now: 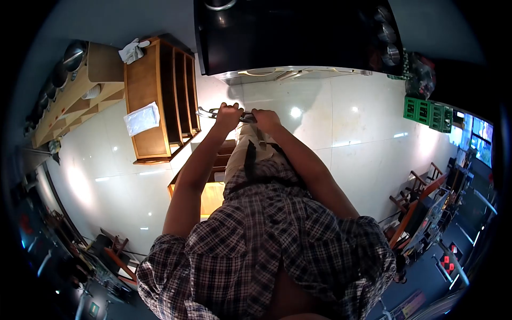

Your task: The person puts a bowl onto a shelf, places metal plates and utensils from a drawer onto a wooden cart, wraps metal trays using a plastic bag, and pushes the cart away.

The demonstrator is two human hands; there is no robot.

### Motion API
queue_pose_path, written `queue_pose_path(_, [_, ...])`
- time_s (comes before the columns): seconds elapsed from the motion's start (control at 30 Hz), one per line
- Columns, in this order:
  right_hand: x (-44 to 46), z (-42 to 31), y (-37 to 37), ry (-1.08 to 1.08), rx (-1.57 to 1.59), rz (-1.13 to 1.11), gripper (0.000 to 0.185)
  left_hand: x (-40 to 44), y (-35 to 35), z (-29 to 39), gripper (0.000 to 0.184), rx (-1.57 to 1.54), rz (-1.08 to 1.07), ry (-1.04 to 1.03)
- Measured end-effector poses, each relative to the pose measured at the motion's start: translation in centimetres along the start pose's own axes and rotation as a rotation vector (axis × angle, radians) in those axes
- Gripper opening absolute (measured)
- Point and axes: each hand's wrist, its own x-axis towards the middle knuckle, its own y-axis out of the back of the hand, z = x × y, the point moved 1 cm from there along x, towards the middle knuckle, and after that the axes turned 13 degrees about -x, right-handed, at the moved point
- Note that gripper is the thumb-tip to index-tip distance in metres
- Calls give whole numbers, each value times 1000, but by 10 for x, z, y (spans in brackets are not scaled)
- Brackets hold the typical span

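Note:
Both of my hands are held out in front of my body at about waist height, above the pale floor. My left hand [229, 116] is closed round a slim metal object [205, 113], whose shiny end sticks out to the left. My right hand [266, 120] is closed on the right end of what looks like the same metal object, close beside my left hand. Its exact shape is partly hidden by my fingers. A wooden shelf unit [142, 101] stands to the left of my hands, with a plastic-wrapped packet [142, 119] and white gloves [133, 50] on top.
A black counter [293, 32] spans the far side. Green crates [428, 113] stand at the right, with wooden chairs [418, 184] nearer. Another wooden shelf [80, 96] lines the far left. A lower wooden cabinet [212, 200] is beside my legs.

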Motion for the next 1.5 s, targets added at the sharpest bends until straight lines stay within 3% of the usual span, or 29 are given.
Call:
queue_pose_path(0.07, [-9, 4, -12, -58, 23, 11, 30, 10, 1, 11, 12, 9, -14, -2])
queue_pose_path(0.13, [-16, 8, -16, -172, 90, 88, 25, 19, 1, 19, 18, -20, 155, -62])
queue_pose_path(0.23, [-20, 8, -11, -212, 72, 131, 24, 24, 1, 26, 21, 37, 135, 5])
queue_pose_path(0.3, [-15, 8, -11, -209, 69, 121, 23, 25, 5, 27, 20, 76, 49, 122])
queue_pose_path(0.4, [-4, 4, -5, -161, 66, 76, 21, 14, 13, 26, 22, 134, 114, 153])
queue_pose_path(0.43, [-6, 20, -4, -131, 74, 41, 20, 21, 5, 35, 26, 113, 8, 254])
queue_pose_path(0.57, [-34, 85, -3, 54, 80, 123, 22, 46, -15, 88, 33, 188, -53, 411])
queue_pose_path(0.6, [-39, 96, 3, -13, 27, 42, 24, 51, -18, 102, 37, 154, -60, 491])
queue_pose_path(0.67, [-54, 115, 4, -37, -56, -55, 26, 50, -33, 129, 45, 173, 138, 569])
queue_pose_path(0.8, [-79, 149, 12, -41, -64, 0, 27, 51, -47, 190, 52, 127, 324, 795])
queue_pose_path(0.93, [-98, 146, 13, 50, -88, 59, 26, 46, -57, 242, 55, 42, 487, 876])
queue_pose_path(1.2, [-132, 107, 1, 187, -37, 118, 22, 26, -57, 286, 43, -326, 943, 1011])
queue_pose_path(1.3, [-149, 98, -14, 284, -17, 128, 25, 13, -65, 295, 35, -314, 1118, 994])
queue_pose_path(1.5, [-177, 78, -39, 471, 58, -11, 42, -20, -73, 309, 25, -339, 1177, 1206])
